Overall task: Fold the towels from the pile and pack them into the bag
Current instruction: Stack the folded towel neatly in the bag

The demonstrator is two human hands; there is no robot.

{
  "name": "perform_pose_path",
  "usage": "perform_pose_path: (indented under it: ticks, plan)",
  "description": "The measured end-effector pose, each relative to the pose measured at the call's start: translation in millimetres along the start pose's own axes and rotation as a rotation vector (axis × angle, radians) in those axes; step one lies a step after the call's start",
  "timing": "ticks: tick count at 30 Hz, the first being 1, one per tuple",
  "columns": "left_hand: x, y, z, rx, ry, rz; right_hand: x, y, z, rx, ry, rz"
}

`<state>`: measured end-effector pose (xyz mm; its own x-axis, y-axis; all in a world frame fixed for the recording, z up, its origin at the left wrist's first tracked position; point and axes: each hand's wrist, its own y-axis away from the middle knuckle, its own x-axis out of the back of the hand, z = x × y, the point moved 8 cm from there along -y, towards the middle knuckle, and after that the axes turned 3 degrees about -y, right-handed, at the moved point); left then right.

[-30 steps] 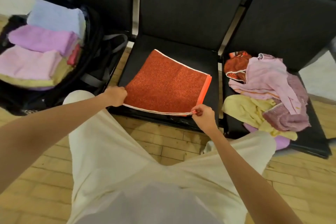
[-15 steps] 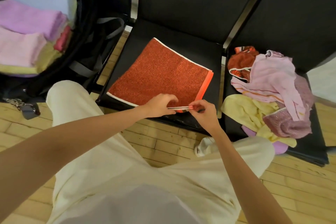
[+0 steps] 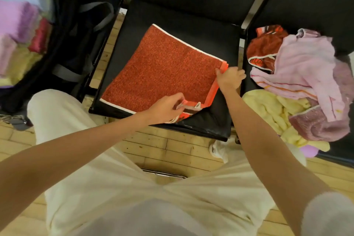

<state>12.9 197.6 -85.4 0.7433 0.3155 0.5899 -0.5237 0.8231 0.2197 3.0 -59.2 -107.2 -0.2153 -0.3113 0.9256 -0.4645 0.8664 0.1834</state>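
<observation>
While the orange-red towel (image 3: 159,69) lay flat on the black seat of the middle chair (image 3: 210,120), in the centre of the frame, both hands were at its edges. The left hand (image 3: 166,107), lower centre, had fingers curled and pinched the near right corner of the towel; that corner was lifted a bit & turned, so the bright orange border and white trim showed under the fingers. The right hand (image 3: 229,78), centre right, was on the right edge of the towel, close to the far right corner, with thumb on the orange border; fingers were bent over the edge, it seemed to grip it, but the underside was hidden.

The pile of towels (image 3: 298,82) was on the next chair, right side of the frame: a dark red one at the back, pink ones on top, a pale yellow one in front, all crumpled, apart from the flat towel. The black bag (image 3: 72,48) stood open at upper left, w/ folded towels (image 3: 21,30) inside (light blue, lilac, pink, yellow), blurred. Bottom of frame showed the person's cream trousers (image 3: 134,188) & the wooden floor (image 3: 172,149).
</observation>
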Motion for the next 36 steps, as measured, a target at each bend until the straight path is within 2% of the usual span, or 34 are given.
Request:
perform_pose_path:
  ticks: [5,8,11,13,17,19,22,26,32,34,36]
  plan:
    - [-8,6,-17,0.183,0.062,-0.063,-4,-6,-10,-0.027,0.084,0.020]
    - [-24,13,-21,0.374,0.350,-0.124,0,-7,1,-0.031,0.050,0.032]
    - [-40,16,-10,0.474,0.608,-0.177,12,-5,17,0.001,-0.022,0.114]
    - [-46,17,-5,0.508,0.690,-0.197,14,-7,25,0.018,-0.142,0.123]
    - [-41,24,-8,0.488,0.676,-0.195,9,-14,21,-0.025,-0.762,0.005]
    - [-30,31,-15,0.474,0.709,-0.179,9,-11,0,-0.005,-0.881,-0.015]
    - [-4,44,-27,0.452,0.768,-0.141,-1,-5,-47,0.044,-0.934,-0.049]
    - [44,68,-51,0.456,0.764,0.013,-35,9,-119,0.087,-0.933,-0.160]
    - [82,97,-95,0.571,0.729,0.162,-92,33,-197,0.110,-0.816,-0.199]
    - [87,105,-111,0.647,0.585,0.204,-112,37,-207,0.086,-0.780,-0.209]
    - [95,110,-121,0.672,0.300,0.237,-128,39,-212,0.062,-0.743,-0.242]
